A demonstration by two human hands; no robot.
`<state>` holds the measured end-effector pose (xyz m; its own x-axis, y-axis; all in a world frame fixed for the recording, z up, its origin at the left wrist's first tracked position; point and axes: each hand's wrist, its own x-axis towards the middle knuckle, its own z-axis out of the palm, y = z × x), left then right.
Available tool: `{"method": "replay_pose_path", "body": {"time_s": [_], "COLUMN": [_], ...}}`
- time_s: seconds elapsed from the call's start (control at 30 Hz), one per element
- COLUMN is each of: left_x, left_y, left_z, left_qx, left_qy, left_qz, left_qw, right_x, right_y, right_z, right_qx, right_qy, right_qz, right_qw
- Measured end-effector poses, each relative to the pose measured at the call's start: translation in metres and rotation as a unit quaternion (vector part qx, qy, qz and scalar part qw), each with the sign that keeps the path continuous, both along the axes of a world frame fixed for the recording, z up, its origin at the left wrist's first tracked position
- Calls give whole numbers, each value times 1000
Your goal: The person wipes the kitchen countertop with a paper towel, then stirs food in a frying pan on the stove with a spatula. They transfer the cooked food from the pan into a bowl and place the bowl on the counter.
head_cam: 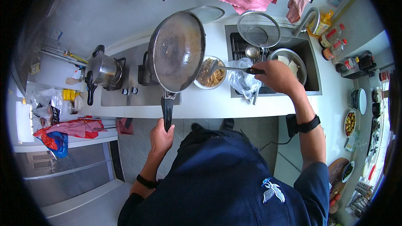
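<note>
My left hand [161, 135] grips the black handle of a wok [180, 50], which is tipped on its side above the counter by the stove. Its inside faces right and shows only a greasy film. In my right hand [278, 77] is a metal spatula [230, 68] with a black grip, its blade over a white bowl [209, 81]. Brownish cooked food in strips [215, 77] fills that bowl, which stands on the white counter [210, 106] just right of the wok. The blade partly covers the food.
A pressure cooker [102, 69] sits on the left burner. At right, the sink [314, 69] holds a steel basin [303, 61], a ladle [252, 51] and a strainer [259, 29]; a crumpled plastic bag [243, 77] lies at its left edge. Bottles [333, 34] line the right wall.
</note>
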<state>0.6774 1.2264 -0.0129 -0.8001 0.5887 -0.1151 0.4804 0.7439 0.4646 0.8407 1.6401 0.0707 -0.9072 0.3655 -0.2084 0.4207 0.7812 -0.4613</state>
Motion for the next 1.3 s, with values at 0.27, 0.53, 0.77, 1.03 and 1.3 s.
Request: {"method": "replay_pose_path", "body": {"time_s": [0.27, 0.53, 0.77, 1.03, 1.3], "left_x": [-1, 9, 9, -17, -68], "left_y": [-4, -7, -6, -18, -46], "left_z": [4, 17, 9, 1, -10], "left_qx": [13, 0, 37, 134, 300], "left_qy": [4, -1, 8, -132, -347], "left_qz": [1, 3, 24, 130, 134], "left_qw": [1000, 1000, 999, 973, 879], "right_x": [-18, -37, 22, 38, 32], "right_y": [-30, -51, -49, -69, -95], "right_z": [-19, -17, -17, -59, -62], "right_qx": [-4, 66, 14, 6, -23], "right_qy": [141, 77, 61, 15, 5], "right_qz": [-29, -18, -55, -88, -141], "right_qw": [990, 995, 997, 996, 990]}}
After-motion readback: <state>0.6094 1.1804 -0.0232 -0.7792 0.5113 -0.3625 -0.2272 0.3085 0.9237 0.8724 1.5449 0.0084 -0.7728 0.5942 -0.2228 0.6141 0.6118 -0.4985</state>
